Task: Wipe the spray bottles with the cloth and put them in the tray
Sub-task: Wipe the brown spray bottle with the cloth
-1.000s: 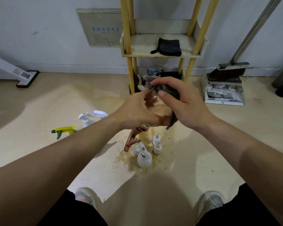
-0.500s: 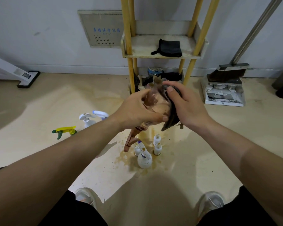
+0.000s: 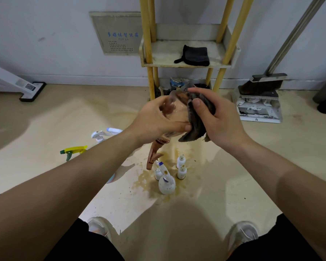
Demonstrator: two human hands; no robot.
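Beige floor, brown wet stain below the hands. Wall panel has blue writing, unreadable; no bottle label legible. Left hand is wrapped round the amber spray bottle, inverted: long axis steep, base up, trigger head hanging toward the small white bottles. Right hand pinches the grey cloth against the bottle's right side. Tray shelf on the yellow rack is straight ahead beyond both hands, likely the drop spot.
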